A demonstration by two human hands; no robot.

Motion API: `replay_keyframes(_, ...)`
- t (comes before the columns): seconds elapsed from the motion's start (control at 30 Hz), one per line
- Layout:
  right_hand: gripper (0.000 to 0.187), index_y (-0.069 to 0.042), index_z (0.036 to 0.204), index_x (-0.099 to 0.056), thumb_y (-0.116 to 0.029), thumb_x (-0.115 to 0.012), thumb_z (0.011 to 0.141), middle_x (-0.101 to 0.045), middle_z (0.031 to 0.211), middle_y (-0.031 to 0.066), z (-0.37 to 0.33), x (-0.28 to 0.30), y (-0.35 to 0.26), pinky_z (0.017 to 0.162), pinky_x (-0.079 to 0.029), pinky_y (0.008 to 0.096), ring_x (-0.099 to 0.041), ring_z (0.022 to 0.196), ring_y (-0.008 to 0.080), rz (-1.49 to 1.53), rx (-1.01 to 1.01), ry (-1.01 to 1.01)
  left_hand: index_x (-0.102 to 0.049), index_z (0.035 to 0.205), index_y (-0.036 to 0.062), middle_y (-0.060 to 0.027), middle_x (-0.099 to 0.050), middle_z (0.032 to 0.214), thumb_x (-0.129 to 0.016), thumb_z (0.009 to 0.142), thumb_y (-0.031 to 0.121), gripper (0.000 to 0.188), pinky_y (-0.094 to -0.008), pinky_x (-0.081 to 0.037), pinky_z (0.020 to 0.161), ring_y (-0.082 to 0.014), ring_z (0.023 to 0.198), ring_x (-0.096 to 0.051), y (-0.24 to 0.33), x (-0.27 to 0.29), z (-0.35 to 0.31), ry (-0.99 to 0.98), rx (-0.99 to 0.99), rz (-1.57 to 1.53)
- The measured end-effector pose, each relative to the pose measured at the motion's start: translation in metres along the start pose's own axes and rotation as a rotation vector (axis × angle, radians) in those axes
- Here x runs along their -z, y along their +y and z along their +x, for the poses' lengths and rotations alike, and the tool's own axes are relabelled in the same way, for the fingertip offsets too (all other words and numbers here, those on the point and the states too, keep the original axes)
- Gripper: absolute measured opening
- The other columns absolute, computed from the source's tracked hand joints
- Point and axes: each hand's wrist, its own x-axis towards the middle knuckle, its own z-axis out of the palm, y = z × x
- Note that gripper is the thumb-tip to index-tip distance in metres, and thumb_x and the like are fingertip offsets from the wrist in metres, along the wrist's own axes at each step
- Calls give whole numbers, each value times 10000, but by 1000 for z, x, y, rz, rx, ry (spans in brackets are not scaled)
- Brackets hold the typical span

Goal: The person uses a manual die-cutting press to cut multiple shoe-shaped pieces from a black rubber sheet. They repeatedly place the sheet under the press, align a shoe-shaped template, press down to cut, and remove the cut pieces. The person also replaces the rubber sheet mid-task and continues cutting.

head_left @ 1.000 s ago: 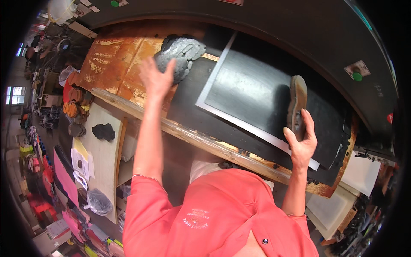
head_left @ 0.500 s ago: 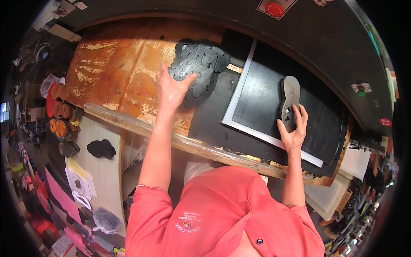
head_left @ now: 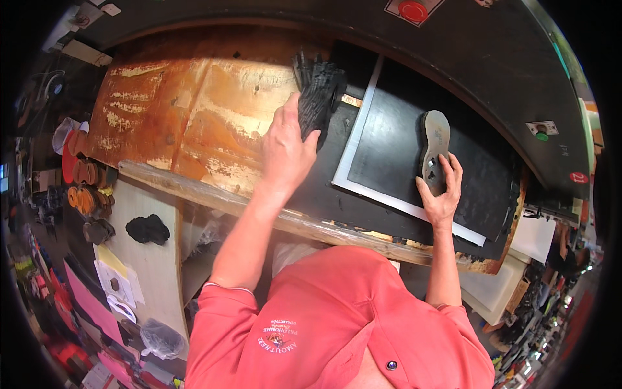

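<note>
My left hand [head_left: 288, 152] grips the near left side of a stack of black cut-out scrap sheets [head_left: 317, 97], its thumb and fingers spread around the edge. The stack stands bunched and tilted, its layers showing edge-on. My right hand [head_left: 444, 194] holds the near end of a sole-shaped cutting die [head_left: 435, 139], thumb on one side and fingers on the other. That die is grey on top with a few holes, and it rests on a black sheet [head_left: 392, 123] with a pale strip along its left and near edges.
A worn orange-brown board [head_left: 155, 117] covers the left of the bench, with a wooden rail [head_left: 214, 194] along its front. Beyond it runs a dark machine beam with a red button [head_left: 412, 10] and a green button [head_left: 542, 135]. A side table [head_left: 149, 272] holds a black bundle.
My left hand has moved right and closed on the scrap stack, which went from lying spread out to bunched on edge, further right. My right hand stays on the die.
</note>
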Motion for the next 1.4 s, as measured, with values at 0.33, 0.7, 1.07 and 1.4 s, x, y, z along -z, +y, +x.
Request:
replay_keyframes(0.33,776,-59,1439,-625,-216,-924,741,-518,1523,223,1,-1,1,1107,-490,480,-550,1374,403,69,7,0,-545,1501,75,-226,-698,1310,-834,849,40,713,-436,-570,1027,-390,1174,-710,23,74,-25,-69,12,-27)
replay_keyframes(0.7,1034,-74,1566,-501,-341,-967,682,-433,1621,237,103,-51,-121,1253,-327,592,-405,1498,479,159,894,-362,-490,1536,129,-188,-650,1317,-890,830,156,811,-464,-520,1087,-392,1274,-631,-8,51,-47,-194,-105,160)
replay_keyframes(1.07,731,-60,1321,-666,-284,-953,687,-651,1106,137,147,-107,-158,990,-474,478,-623,1043,336,85,1136,-470,-512,1507,89,-183,-692,1207,-902,807,229,814,-484,-568,972,-404,1106,-688,-26,62,-51,-17,-231,112)
replay_keyframes(1.4,766,-4,1287,-674,-441,-957,725,-706,1060,156,139,-121,-147,836,-577,441,-714,965,368,284,987,-654,-548,1475,161,-139,-659,1123,-887,821,434,786,-476,-551,912,-374,1042,-668,-51,49,-65,77,-226,108)
